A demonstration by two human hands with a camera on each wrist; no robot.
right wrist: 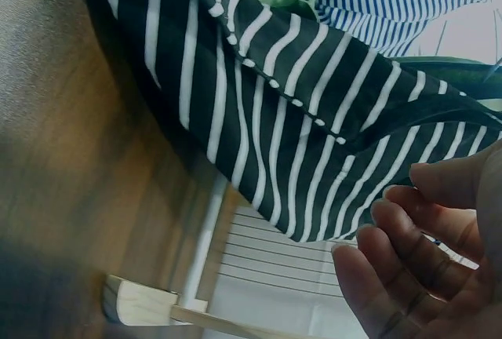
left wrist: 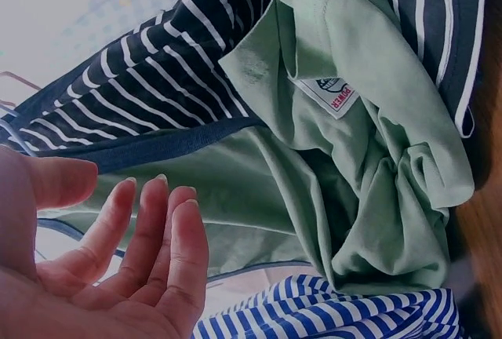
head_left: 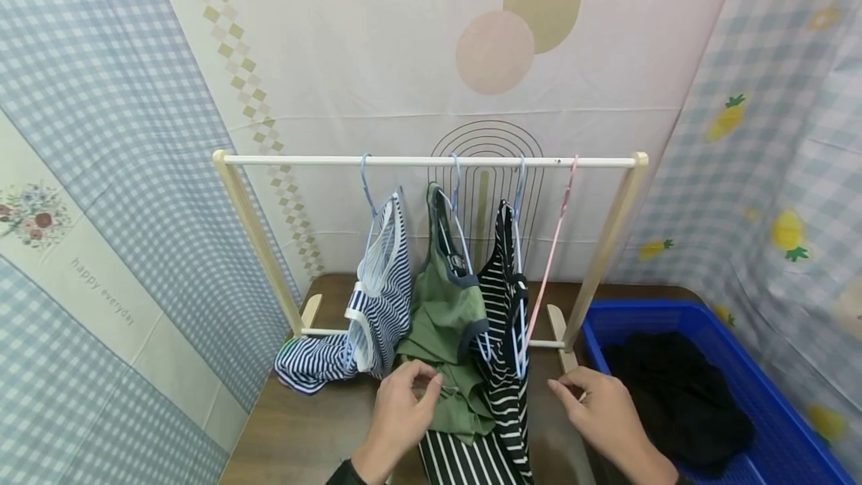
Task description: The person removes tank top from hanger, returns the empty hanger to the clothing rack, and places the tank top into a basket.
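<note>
1. Hangers [head_left: 457,185] hook over the rail [head_left: 296,160], presumably to let the green top [head_left: 441,309] and black striped garment [head_left: 501,388] drape.
2. My left hand [head_left: 400,406] is near the green top, my right hand [head_left: 602,409] beside the stripes; loosely bent fingers grip nothing.
3. Label [left wrist: 333,96]: "POWER". Wall cloth [head_left: 101,290]: "happy everyday".

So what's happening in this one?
A person stands both hands, empty, before a small clothes rack. The left hand is nearest the green top; the right hand is beside the black-and-white striped garment. Both garments hang on blue hangers, as does a blue-and-white striped top. A pink hanger on the bar looks bare, and black cloth lies in the blue basket.
</note>
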